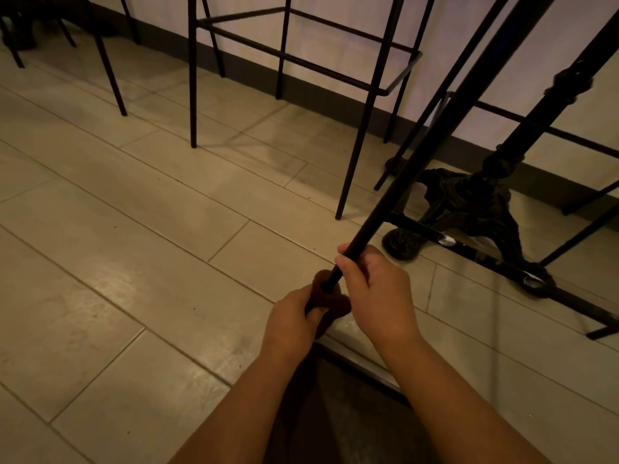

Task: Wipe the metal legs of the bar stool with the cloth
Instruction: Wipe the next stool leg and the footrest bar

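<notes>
Pale floor tiles (134, 249), long and smooth with thin dark lines between them, cover the ground up to a light wall (335, 25) with a dark strip along its bottom. Two hands show near the middle bottom. One thin black metal leg (418, 162) of the bar stool slants down from the top right to the hands; it is round and straight like a stick. The right hand (375, 289) has its fingers curled tight around this leg, higher up. The left hand (294, 319) sits just below it and squeezes one small dark brown cloth (330, 296), soft and bunched, which wraps the bottom end of the same leg (the very tip is hidden inside the cloth). Both bare arms reach in from the bottom edge. Behind, one other stool (288, 55) stands by the wall on four thin black legs, with straight bars joining them in a square. More thin legs poke in at the top left corner. On the right stands one heavy table base (469, 209), dark and bumpy with curly feet, and one thick post rises from it.
</notes>
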### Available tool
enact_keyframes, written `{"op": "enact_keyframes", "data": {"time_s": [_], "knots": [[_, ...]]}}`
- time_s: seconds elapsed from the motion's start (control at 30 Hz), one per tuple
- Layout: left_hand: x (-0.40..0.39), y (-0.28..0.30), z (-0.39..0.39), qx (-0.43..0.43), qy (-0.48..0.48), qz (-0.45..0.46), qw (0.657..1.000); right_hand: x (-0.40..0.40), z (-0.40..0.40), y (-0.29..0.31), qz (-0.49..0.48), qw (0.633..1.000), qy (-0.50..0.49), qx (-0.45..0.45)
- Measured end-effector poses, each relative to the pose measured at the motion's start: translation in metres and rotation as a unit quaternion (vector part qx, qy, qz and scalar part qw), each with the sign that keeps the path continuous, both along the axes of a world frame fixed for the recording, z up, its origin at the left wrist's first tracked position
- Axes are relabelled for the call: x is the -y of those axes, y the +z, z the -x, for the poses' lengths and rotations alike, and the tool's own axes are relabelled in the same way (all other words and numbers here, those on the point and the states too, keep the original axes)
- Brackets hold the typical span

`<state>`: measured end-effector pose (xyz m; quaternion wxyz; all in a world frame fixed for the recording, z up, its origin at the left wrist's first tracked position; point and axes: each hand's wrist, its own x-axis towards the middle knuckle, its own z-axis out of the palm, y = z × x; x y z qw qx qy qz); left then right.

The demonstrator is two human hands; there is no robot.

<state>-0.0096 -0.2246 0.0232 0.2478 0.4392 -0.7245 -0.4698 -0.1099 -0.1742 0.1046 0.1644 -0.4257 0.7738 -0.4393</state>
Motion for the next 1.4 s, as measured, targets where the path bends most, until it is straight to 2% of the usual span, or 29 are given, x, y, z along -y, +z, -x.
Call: {"op": "enact_keyframes", "data": {"time_s": [0.27,0.43,0.63,0.73,0.83,0.93,1.03,1.13,1.27,1.33,1.37,1.4], "knots": [[-0.006,-0.001,0.007,-0.052,0.052,-0.014,0.997,-0.001,0.001,0.000,-0.012,1.000,0.009,-0.016],[0.005,-0.004,0.010,0.048,0.018,-0.029,0.998,0.000,0.001,0.000,-0.001,1.000,0.013,-0.025],[0.014,0.004,0.007,0.103,-0.001,-0.040,0.994,0.000,0.000,0.001,0.003,1.000,0.008,-0.010],[0.011,0.003,0.003,0.093,0.024,-0.055,0.994,-0.003,0.004,0.003,-0.006,0.999,0.031,0.019],[0.011,0.001,-0.003,0.066,0.048,-0.060,0.995,-0.012,0.008,-0.013,-0.089,0.994,0.056,0.037],[0.013,0.003,-0.009,-0.008,0.036,-0.156,0.987,-0.024,-0.001,-0.046,-0.142,0.988,0.005,0.054],[0.014,0.007,-0.012,-0.048,0.010,-0.225,0.973,-0.031,-0.016,-0.067,-0.155,0.974,-0.105,0.127],[0.013,0.012,-0.013,-0.062,0.033,-0.242,0.968,-0.036,-0.033,-0.080,-0.173,0.962,-0.121,0.172],[0.013,0.015,-0.010,-0.019,0.036,-0.175,0.984,-0.030,-0.054,-0.087,-0.114,0.952,-0.164,0.232],[0.014,0.017,-0.008,0.017,0.028,-0.134,0.990,-0.021,-0.064,-0.084,-0.031,0.939,-0.168,0.297],[0.014,0.018,-0.007,0.029,0.022,-0.128,0.991,-0.015,-0.066,-0.081,0.047,0.902,-0.175,0.392],[0.015,0.019,-0.007,0.038,0.016,-0.129,0.991,-0.008,-0.068,-0.078,0.120,0.843,-0.180,0.493]]}}
